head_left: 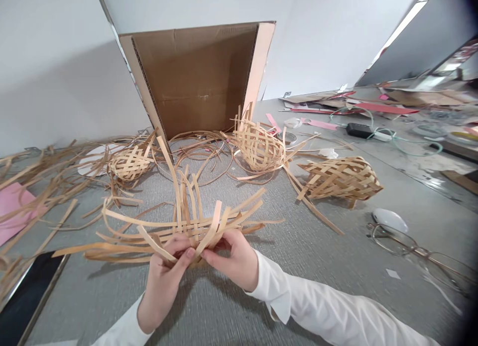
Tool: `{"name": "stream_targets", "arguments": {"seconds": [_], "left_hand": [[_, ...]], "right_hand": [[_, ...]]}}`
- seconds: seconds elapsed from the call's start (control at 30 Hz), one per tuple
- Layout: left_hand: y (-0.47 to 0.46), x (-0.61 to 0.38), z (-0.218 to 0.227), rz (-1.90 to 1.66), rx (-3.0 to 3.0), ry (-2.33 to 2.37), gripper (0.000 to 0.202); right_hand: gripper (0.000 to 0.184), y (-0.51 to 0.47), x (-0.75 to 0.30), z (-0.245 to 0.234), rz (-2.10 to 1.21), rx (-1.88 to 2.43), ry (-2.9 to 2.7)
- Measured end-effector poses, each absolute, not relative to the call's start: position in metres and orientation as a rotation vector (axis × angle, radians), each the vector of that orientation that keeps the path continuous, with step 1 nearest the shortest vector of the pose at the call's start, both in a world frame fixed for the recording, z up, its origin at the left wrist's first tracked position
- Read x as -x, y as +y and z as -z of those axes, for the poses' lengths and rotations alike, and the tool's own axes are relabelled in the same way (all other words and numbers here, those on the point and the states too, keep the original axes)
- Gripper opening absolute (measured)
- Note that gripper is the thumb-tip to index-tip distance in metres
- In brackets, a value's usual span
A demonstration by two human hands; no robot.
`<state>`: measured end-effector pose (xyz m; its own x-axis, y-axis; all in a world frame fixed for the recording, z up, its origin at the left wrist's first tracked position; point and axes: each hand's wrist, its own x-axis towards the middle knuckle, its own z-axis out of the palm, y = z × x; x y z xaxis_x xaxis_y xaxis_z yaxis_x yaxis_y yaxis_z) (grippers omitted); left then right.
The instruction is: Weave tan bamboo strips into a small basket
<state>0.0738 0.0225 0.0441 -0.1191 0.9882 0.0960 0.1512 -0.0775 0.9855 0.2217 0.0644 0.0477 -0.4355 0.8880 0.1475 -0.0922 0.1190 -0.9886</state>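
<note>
A loose weave of pale bamboo strips (194, 226) is held low over the grey table, with strip ends sticking up and out on every side. My left hand (168, 271) pinches its near edge between thumb and fingers. Close beside it, my right hand (233, 259) grips the same edge, its thumb and forefinger closed on a strip. Both thumbs are a short way apart. The undersides of the strips inside my fingers are hidden.
Behind stands an open cardboard box (197, 82). Woven pieces lie at left (130, 163), centre (259, 146) and right (341, 179). Loose strips (41, 186) cover the left side. Glasses (421, 251) and a white mouse (390, 220) are at right; a dark tablet-like object (32, 291) is at left.
</note>
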Motion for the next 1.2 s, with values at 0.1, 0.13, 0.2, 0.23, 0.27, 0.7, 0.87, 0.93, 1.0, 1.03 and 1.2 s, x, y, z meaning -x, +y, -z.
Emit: {"name": "stream_targets", "arguments": {"seconds": [0.1,0.13,0.2,0.23,0.27,0.7,0.87,0.93,1.0,1.03,1.2], "left_hand": [[0.022,-0.072,-0.043,-1.355,-1.305,1.396,0.016],[0.022,-0.072,-0.042,-1.349,-1.304,1.4,0.016],[0.022,-0.072,-0.043,-1.299,-1.332,1.392,0.019],[0.022,-0.072,-0.043,-1.268,-1.352,1.384,0.02],[0.021,-0.072,-0.044,-1.243,-1.369,1.38,0.021],[0.013,-0.07,-0.045,-1.421,-1.38,1.487,0.018],[0.012,-0.068,-0.044,-1.526,-1.429,1.523,0.009],[0.014,-0.066,-0.043,-1.485,-1.432,1.467,0.008],[0.016,-0.063,-0.04,-1.367,-1.432,1.381,0.01],[0.017,-0.062,-0.039,-1.293,-1.437,1.349,0.01],[0.013,-0.056,-0.035,-1.165,-1.595,1.276,0.008]], "right_hand": [[0.013,0.063,-0.224,-0.052,-1.49,0.675,-1.593],[0.016,0.063,-0.225,-0.052,-1.502,0.648,-1.6],[0.017,0.064,-0.224,-0.052,-1.486,0.661,-1.577],[0.016,0.064,-0.223,-0.051,-1.464,0.682,-1.559],[0.017,0.064,-0.222,-0.05,-1.439,0.7,-1.544],[0.015,0.065,-0.219,-0.039,-1.339,0.721,-1.522],[0.019,0.062,-0.216,-0.036,-1.487,0.804,-1.406],[0.023,0.062,-0.216,-0.036,-1.542,0.835,-1.382],[0.025,0.062,-0.216,-0.037,-1.538,0.829,-1.409],[0.026,0.062,-0.216,-0.037,-1.512,0.818,-1.44],[0.021,0.056,-0.222,-0.033,-1.24,0.718,-1.622]]}}
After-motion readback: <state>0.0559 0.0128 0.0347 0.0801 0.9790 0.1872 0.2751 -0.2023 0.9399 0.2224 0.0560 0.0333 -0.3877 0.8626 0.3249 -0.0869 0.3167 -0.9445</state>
